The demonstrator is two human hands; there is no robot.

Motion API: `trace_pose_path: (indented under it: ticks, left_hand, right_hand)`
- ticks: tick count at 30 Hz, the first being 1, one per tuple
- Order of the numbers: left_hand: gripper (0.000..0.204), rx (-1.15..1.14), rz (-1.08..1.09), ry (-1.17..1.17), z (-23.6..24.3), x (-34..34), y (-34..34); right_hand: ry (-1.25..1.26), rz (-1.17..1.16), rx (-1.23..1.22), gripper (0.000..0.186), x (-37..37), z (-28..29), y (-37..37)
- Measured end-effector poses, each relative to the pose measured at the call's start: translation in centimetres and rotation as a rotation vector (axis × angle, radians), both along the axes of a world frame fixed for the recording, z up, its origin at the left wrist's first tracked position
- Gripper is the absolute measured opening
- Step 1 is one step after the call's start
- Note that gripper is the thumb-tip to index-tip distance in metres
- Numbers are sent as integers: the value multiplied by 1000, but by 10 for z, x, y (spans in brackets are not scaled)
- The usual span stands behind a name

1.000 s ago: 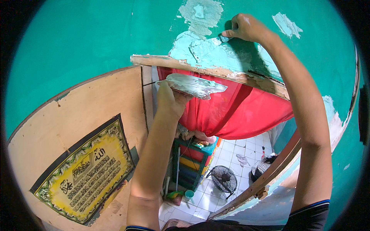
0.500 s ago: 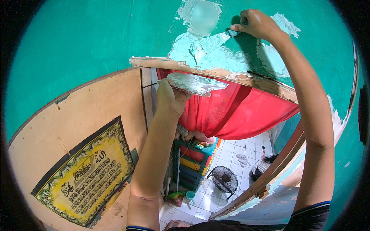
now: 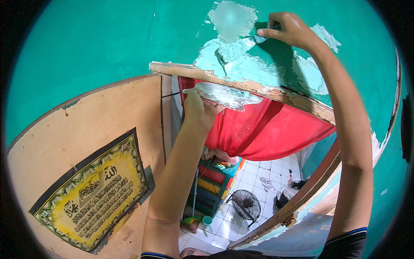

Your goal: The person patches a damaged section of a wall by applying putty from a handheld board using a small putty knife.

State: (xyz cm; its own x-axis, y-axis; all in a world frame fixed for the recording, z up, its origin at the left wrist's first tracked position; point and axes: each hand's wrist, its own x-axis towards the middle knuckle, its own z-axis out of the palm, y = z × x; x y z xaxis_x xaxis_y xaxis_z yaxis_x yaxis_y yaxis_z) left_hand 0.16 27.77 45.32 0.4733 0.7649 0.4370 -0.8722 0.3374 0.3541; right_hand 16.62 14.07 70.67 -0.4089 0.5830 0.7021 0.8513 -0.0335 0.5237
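Observation:
On the green wall (image 3: 95, 52), pale mint filler (image 3: 271, 73) is spread in rough patches above the doorway's chipped wooden lintel (image 3: 172, 69). High at the right, my right hand (image 3: 286, 30) is closed on the small handle of a putty knife (image 3: 260, 38), its blade smeared with filler against the wall. Below the lintel, my left hand (image 3: 200, 108) grips a flat board (image 3: 226, 94) coated in whitish-mint filler, holding it from beneath in front of a red curtain (image 3: 276, 129).
A beige wall (image 3: 64, 129) with a framed-border yellow poster (image 3: 103, 194) stands left. Through the doorway are a colourful drawer unit (image 3: 209, 185), black fan (image 3: 246, 203), green cup (image 3: 207, 220) and tiled floor (image 3: 267, 168). The wooden door frame (image 3: 304, 194) runs along the right.
My right hand has shifted up and slightly right along the wall with the knife. My left hand and board appear slightly further right in the latest view.

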Motion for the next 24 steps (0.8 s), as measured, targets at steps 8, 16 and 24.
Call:
trace_pose_path:
  ticks: [8,16,24]
  left_hand:
    - [54,-23,-39,-16,-2,1,4]
    - [53,-41,-27,0,5,-2,0]
    - [56,-23,-33,-12,-1,2,5]
  right_hand:
    - [-60,-65,74,55,0,-4,37]
    - [-54,-113,162,53,7,19,0]
    - [-17,-43,38,54,-15,-10,1]
